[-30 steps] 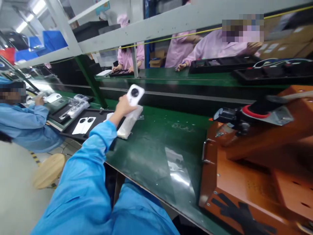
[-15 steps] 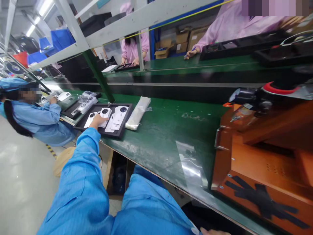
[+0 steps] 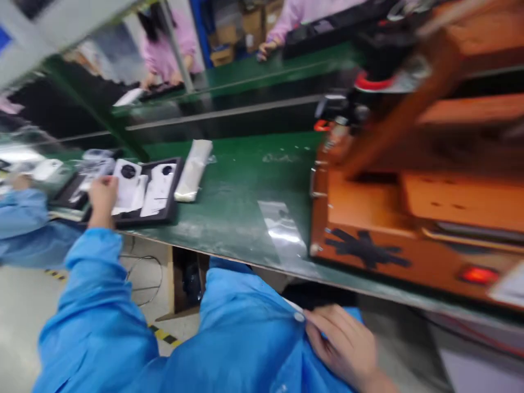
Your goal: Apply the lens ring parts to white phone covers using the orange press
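My left hand (image 3: pixel 103 196) is over the left side of a black tray (image 3: pixel 174 204), its fingers bent but smeared by motion. Right beside its thumb is a white phone back cover (image 3: pixel 133 191) with a round black camera area. I cannot tell whether the hand grips it. Further right in the tray lie more white covers (image 3: pixel 158 188), overlapping. Low in front of my blue coat, my right hand (image 3: pixel 344 341) has thumb and forefinger pinched together. A thin white strip (image 3: pixel 292 305), seen nearly edge-on, ends at these fingertips beside a coat button.
A wrapped pale bundle (image 3: pixel 194 169) lies right of the tray on the green bench (image 3: pixel 233 202). A clear film (image 3: pixel 282 226) lies nearer its front edge. An orange machine (image 3: pixel 368 202) stands at right. A co-worker's blue sleeve (image 3: pixel 24 213) is at left; pink-clad people work across.
My view has swung right and down. My left hand has shifted from the middle covers to the tray's left side. My right hand has come up into view at my lap.
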### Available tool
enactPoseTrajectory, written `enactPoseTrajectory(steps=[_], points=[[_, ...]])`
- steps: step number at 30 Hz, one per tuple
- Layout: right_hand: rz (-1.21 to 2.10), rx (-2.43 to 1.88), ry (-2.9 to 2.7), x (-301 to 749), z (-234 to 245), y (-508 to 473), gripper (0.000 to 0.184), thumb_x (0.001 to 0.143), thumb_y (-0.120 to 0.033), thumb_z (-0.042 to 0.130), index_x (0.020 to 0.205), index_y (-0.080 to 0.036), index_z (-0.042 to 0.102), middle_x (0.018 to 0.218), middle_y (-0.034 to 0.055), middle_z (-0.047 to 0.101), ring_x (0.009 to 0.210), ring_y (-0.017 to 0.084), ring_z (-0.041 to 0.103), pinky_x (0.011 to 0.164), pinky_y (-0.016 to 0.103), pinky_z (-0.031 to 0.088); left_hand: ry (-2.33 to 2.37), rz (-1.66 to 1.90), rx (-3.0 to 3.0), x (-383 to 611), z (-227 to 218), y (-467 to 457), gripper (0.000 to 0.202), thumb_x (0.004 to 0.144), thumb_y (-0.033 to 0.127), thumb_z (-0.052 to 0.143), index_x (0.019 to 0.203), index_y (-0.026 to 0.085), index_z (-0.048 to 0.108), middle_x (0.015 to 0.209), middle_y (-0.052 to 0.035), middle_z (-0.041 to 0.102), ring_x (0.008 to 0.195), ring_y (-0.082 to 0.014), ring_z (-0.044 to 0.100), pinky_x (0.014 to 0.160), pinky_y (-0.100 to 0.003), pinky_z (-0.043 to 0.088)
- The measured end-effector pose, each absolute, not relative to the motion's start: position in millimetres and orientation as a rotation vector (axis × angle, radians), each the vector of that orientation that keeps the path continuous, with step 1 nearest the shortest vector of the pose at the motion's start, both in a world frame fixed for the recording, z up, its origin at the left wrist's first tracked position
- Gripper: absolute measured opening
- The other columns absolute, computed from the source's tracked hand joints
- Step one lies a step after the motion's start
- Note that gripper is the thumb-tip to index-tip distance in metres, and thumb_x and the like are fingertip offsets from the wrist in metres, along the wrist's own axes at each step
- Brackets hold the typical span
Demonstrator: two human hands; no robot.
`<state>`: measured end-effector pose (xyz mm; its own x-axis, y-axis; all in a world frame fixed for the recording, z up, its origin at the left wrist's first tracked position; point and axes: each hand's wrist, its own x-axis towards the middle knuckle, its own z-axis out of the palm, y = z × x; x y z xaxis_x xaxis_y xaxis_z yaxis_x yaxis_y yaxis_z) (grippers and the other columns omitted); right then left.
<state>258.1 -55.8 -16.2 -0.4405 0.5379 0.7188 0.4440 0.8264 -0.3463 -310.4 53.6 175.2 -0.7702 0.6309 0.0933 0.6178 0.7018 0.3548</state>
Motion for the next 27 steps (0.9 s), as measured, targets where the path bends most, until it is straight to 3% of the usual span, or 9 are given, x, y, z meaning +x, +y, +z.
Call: enactPoseTrajectory(steps=[2, 4, 6, 8, 11, 14, 16, 20, 27], points=[[0.104, -0.784, -2.076, 252.4, -12.5, -52.2, 0.013, 0.103, -0.011, 0.060, 0.106, -0.021, 0.068, 0.080, 0.0018, 0.075, 0.067, 0.013, 0.067, 0.064, 0.025, 0.056, 2.800, 0.815, 1.117, -289.5, 167.1, 65.3, 0.046, 0.105, 0.049, 0.067, 0.137, 0.016, 0.065, 0.133, -0.0105, 0.070, 0.115, -0.0246, 0.072, 0.099, -0.046, 0.064], [0.092, -0.861, -2.065, 247.5, -11.5, -46.4, 0.014, 0.101, -0.009, 0.061, 0.109, -0.020, 0.068, 0.082, 0.0026, 0.075, 0.069, 0.014, 0.067, 0.066, 0.027, 0.056, 2.623, 0.988, 1.179, -259.2, 141.8, 75.7, 0.038, 0.095, 0.049, 0.075, 0.122, 0.024, 0.068, 0.102, -0.0026, 0.076, 0.097, -0.0257, 0.076, 0.082, -0.046, 0.069], [0.089, -0.913, -2.055, 244.4, -12.6, -41.1, 0.020, 0.099, -0.008, 0.063, 0.114, -0.020, 0.069, 0.085, 0.0030, 0.076, 0.074, 0.015, 0.069, 0.070, 0.029, 0.056, 2.398, 1.056, 1.208, -221.7, 105.6, 79.2, 0.037, 0.084, 0.048, 0.075, 0.114, 0.027, 0.068, 0.075, 0.0032, 0.070, 0.075, -0.0234, 0.074, 0.065, -0.040, 0.067], [0.078, -0.925, -2.039, 243.4, -14.5, -37.6, 0.028, 0.098, -0.008, 0.064, 0.122, -0.021, 0.069, 0.090, 0.0031, 0.079, 0.081, 0.016, 0.073, 0.075, 0.031, 0.057, 2.264, 1.067, 1.211, -186.3, 69.4, 77.7, 0.041, 0.079, 0.042, 0.072, 0.117, 0.026, 0.067, 0.066, 0.0038, 0.067, 0.064, -0.0220, 0.071, 0.057, -0.035, 0.063], [0.028, -0.956, -2.071, 244.0, -17.8, -34.7, 0.036, 0.099, -0.010, 0.067, 0.134, -0.020, 0.068, 0.106, 0.0065, 0.083, 0.100, 0.020, 0.078, 0.085, 0.034, 0.057, 2.218, 1.074, 1.257, -154.6, 35.1, 74.1, 0.048, 0.081, 0.036, 0.070, 0.127, 0.022, 0.065, 0.074, -0.0003, 0.072, 0.070, -0.0219, 0.072, 0.068, -0.036, 0.063], [-0.012, -1.019, -2.154, 243.2, -21.8, -31.1, 0.037, 0.101, -0.016, 0.070, 0.138, -0.016, 0.067, 0.125, 0.0121, 0.081, 0.122, 0.024, 0.075, 0.100, 0.037, 0.055, 2.341, 1.000, 1.591, -142.9, 29.9, 72.3, 0.054, 0.080, 0.032, 0.077, 0.131, 0.020, 0.065, 0.109, -0.0105, 0.076, 0.101, -0.0292, 0.073, 0.101, -0.051, 0.060], [-0.010, -1.046, -2.198, 240.9, -25.4, -27.4, 0.037, 0.103, -0.019, 0.070, 0.140, -0.014, 0.067, 0.135, 0.0141, 0.078, 0.133, 0.025, 0.071, 0.108, 0.038, 0.052, 2.360, 0.954, 1.882, -131.5, 34.2, 73.1, 0.058, 0.082, 0.032, 0.078, 0.136, 0.019, 0.063, 0.132, -0.0175, 0.068, 0.121, -0.0360, 0.067, 0.114, -0.058, 0.051], [-0.001, -1.010, -2.268, 236.3, -31.9, -21.5, 0.038, 0.106, -0.011, 0.059, 0.142, -0.016, 0.068, 0.145, 0.0110, 0.074, 0.139, 0.023, 0.067, 0.112, 0.038, 0.049, 1.999, 0.775, 2.300, -82.7, 38.1, 80.6, 0.039, 0.098, 0.037, 0.067, 0.134, 0.022, 0.066, 0.139, -0.0159, 0.066, 0.134, -0.0370, 0.060, 0.119, -0.058, 0.044], [0.033, -0.894, -2.219, 239.9, -23.0, -35.0, 0.024, 0.110, -0.012, 0.056, 0.125, -0.012, 0.075, 0.125, 0.0099, 0.082, 0.119, 0.023, 0.076, 0.100, 0.038, 0.053, 1.699, 0.598, 2.370, -30.5, 27.7, 85.0, 0.026, 0.105, 0.031, 0.060, 0.125, 0.024, 0.074, 0.140, -0.0127, 0.070, 0.133, -0.0330, 0.062, 0.118, -0.055, 0.047]])
